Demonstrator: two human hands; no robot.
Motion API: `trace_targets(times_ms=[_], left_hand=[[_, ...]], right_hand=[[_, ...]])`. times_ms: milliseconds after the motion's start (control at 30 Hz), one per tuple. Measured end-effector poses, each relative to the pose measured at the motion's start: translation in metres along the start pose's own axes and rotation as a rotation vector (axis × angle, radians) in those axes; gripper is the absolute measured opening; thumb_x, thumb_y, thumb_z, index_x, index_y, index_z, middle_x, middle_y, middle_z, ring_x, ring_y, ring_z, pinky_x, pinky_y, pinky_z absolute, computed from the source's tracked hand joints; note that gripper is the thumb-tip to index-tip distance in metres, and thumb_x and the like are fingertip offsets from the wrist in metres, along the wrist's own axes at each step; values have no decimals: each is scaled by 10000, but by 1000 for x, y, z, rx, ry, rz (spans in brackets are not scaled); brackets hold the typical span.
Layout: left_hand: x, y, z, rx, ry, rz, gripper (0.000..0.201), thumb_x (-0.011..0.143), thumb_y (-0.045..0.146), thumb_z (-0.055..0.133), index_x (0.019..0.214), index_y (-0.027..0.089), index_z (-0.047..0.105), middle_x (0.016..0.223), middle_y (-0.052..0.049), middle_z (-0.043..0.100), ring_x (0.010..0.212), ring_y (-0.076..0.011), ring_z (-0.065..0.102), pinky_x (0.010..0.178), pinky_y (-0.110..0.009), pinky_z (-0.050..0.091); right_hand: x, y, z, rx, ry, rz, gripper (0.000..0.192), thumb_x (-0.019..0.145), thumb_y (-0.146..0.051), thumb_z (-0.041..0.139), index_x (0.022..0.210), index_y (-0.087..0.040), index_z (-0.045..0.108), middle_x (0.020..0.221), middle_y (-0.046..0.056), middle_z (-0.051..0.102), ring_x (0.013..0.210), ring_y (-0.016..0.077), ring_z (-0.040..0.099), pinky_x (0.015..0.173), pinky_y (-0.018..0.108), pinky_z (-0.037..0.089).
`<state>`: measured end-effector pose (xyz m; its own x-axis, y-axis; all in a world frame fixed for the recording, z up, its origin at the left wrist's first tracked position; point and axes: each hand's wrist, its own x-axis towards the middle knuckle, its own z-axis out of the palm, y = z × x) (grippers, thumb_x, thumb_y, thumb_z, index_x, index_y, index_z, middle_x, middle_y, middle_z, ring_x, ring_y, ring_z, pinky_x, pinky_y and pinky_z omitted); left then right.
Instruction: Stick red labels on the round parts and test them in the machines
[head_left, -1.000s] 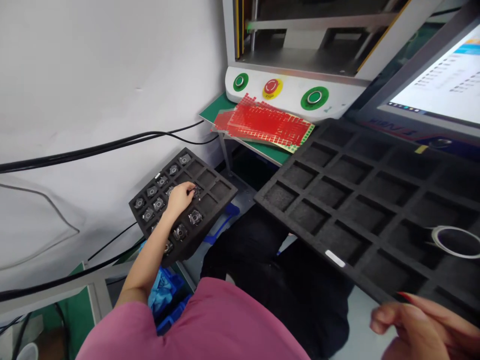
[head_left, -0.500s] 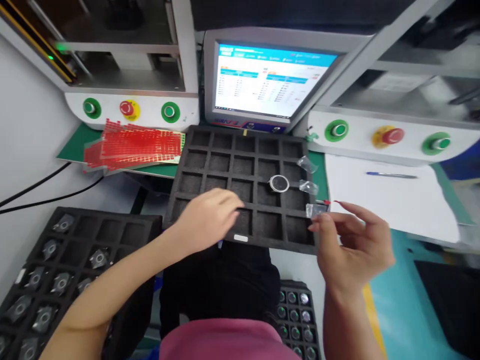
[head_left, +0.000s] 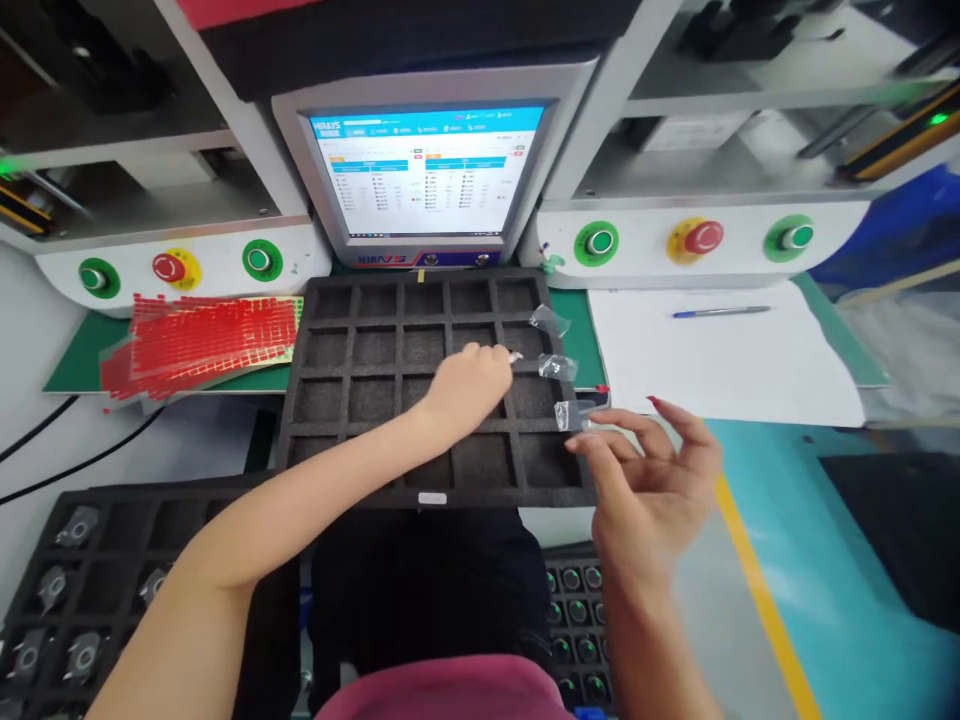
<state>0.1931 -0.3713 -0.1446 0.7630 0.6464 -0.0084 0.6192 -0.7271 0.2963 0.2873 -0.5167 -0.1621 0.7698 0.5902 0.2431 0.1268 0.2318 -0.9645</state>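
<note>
My left hand [head_left: 471, 388] is closed, reaching over a black foam tray [head_left: 432, 470] with square pockets. A sliver of a white-rimmed round part [head_left: 515, 357] shows at its fingertips; the rest lies hidden under the hand. At the tray's right edge, my right hand [head_left: 652, 475] has its fingers spread, the thumb and one finger beside a clear film piece [head_left: 571, 415]. Whether a fingertip touches that film, I cannot tell. Two more pieces, an upper clear film [head_left: 550, 320] and a middle clear film [head_left: 558, 367], stick along the same edge.
Behind the tray stands a monitor [head_left: 427, 180], between machine panels with green and red buttons. Red-marked sheets [head_left: 214, 335] lie left. White paper [head_left: 720, 370] with a pen [head_left: 720, 312] lies right. Lower left, another foam tray [head_left: 112, 590] holds several metal parts; a smaller tray [head_left: 577, 630] sits below.
My left hand has moved right across the tray onto the white-rimmed round part, covering it. The view has shifted, and my right hand stays near the lowest film.
</note>
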Motion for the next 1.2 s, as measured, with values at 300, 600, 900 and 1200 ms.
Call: trace_targets(times_ms=[300,600,900,1200], left_hand=[[-114,-3,-33,-1404,249,-356,128,939,271,691,1005,163,713,993,-47,799,899,-183,782,792,-244,642],[-168,19,-20,-1221,459,-305,81,959,220,668,1024,193,710,919,-23,781,828,-136,761,784,-205,635],[-188,14,-23,-1019,444,-203,141,975,152,624,1075,213,702,993,-15,766,900,-117,733,816,-176,593],[-196,5,-22,-1108,433,-156,83,941,198,683,1006,168,725,919,-42,770,816,-129,735,761,-185,608]], right_hand=[[-23,-26,29,127,-243,-37,555,816,-11,702,1265,-283,524,1104,15,618,851,117,687,795,272,606],[-59,-40,44,202,-367,-63,649,785,56,719,1307,-286,539,1152,29,617,819,129,698,785,302,644],[-75,-52,43,95,-314,-86,654,797,4,759,1327,-315,547,1121,11,617,844,132,694,729,272,646],[-60,-52,40,254,-557,33,717,724,66,785,1293,-326,593,1147,12,664,771,131,669,637,270,592]])
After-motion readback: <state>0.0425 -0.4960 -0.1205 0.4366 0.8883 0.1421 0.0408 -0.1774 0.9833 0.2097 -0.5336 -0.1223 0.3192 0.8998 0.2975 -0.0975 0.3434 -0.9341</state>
